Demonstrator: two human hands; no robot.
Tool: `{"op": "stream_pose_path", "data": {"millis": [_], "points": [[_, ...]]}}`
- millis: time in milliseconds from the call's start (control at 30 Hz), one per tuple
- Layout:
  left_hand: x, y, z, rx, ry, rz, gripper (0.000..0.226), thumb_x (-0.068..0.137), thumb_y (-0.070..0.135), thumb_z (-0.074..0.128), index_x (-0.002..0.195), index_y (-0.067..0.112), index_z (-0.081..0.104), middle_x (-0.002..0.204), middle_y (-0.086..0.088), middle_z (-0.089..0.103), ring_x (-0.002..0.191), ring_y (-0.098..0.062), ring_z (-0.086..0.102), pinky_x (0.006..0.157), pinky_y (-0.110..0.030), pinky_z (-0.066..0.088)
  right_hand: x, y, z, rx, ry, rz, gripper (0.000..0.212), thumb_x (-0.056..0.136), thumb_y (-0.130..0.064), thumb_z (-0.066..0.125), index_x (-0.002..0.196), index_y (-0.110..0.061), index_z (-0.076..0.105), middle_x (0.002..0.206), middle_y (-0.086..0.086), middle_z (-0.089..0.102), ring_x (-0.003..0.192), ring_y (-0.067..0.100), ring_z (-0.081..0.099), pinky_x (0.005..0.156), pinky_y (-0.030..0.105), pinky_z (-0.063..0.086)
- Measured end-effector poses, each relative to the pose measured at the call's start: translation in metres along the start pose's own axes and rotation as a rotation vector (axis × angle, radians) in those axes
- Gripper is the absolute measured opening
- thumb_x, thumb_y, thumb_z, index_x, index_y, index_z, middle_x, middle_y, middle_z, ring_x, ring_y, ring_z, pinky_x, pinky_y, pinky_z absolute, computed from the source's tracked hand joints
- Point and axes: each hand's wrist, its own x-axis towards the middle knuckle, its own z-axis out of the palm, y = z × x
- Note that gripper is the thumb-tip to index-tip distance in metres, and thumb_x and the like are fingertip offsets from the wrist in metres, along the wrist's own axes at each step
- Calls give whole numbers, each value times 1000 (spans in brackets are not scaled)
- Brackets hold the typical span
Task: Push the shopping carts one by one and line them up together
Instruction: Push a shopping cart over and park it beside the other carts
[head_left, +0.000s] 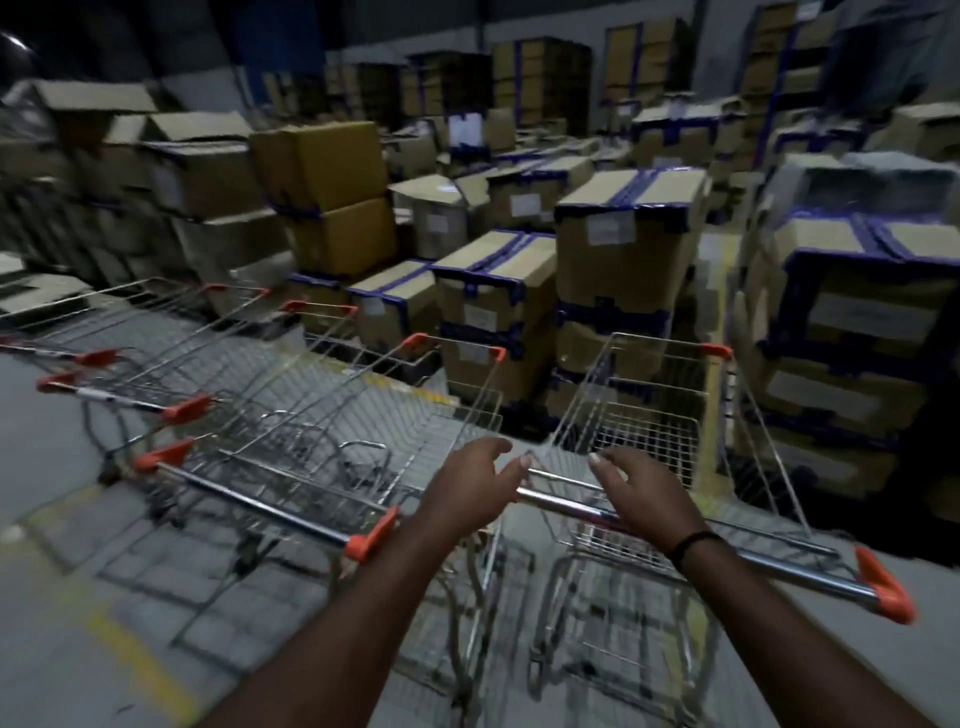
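A wire shopping cart (649, 431) with orange corner caps stands right in front of me, its chrome handle bar (789, 569) running down to the right. My left hand (467, 486) hovers at the bar's left end with relaxed, spread fingers. My right hand (641, 491) lies over the bar a little further right, its fingers loosely curved, not wrapped round it. To the left stands a row of several similar carts (291, 415) side by side; the nearest one's handle (260, 501) lies close beside my left forearm.
Stacks of cardboard boxes bound in blue tape (623, 249) rise just beyond the carts' fronts, with more stacks (857, 312) tight on the right. Grey floor with a yellow line (135, 660) spreads at the lower left.
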Motion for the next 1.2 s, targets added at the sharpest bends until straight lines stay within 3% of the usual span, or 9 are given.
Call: {"op": "stream_pose_path", "data": {"millis": [200,300,367,500,600,700,767,933,1200], "points": [[-56,-43,-47,-161,68,-47,49,92,52,62,136,29,57,138,5,59,110,-16,63,97,-33,49,-25,-88,40,237,-55,-139,29,100,-39,54,112,-18,69,108,-4,68,93,0,63,79,21,45],[-91,-81,-75,-233,111,-69,49,89,49,67,134,29,60,128,11,63,107,-12,65,95,-33,52,-42,-137,67,287,-55,-215,21,100,-40,54,105,-25,69,102,-9,68,98,7,64,81,25,46],[-115,-112,-98,-256,168,-82,51,85,51,68,131,30,62,127,9,66,106,-8,65,96,-33,53,-55,-175,89,324,-63,-266,19,100,-39,54,104,-27,68,102,-13,68,99,1,61,80,16,42],[-177,-183,-153,-278,250,-164,52,81,56,67,127,31,66,122,7,69,108,-10,64,96,-33,52,-98,-260,142,433,-106,-339,15,100,-39,53,100,-34,68,100,-20,67,98,-8,59,83,18,45],[-225,-231,-194,-315,295,-221,38,91,46,68,128,34,64,118,12,65,103,-3,63,89,-27,53,-129,-319,188,460,-191,-386,13,100,-36,56,95,-34,67,93,-21,68,95,-12,60,83,5,38],[-267,-276,-226,-300,330,-279,45,93,48,65,135,32,59,128,12,61,114,-7,59,92,-27,48,-154,-367,231,487,-259,-463,15,99,-39,57,96,-33,70,94,-16,71,95,-4,64,81,16,47],[-290,-300,-243,-285,352,-314,48,92,51,64,136,33,58,137,10,60,120,-10,57,96,-31,49,-167,-393,254,514,-306,-480,12,99,-30,60,93,-35,69,91,-17,70,92,-10,62,77,10,44],[-322,-343,-278,-310,455,-385,42,94,45,64,133,29,61,134,5,62,122,-12,56,90,-25,43,-180,-442,299,497,-424,-547,19,100,-35,57,104,-24,72,97,-15,72,94,-6,63,81,18,48],[-313,-406,-309,-315,557,-509,43,91,48,67,131,32,63,124,9,63,116,-9,57,95,-40,53,-142,-494,363,583,-500,-557,15,99,-38,57,98,-30,69,94,-16,72,92,-7,64,78,18,48]]}}
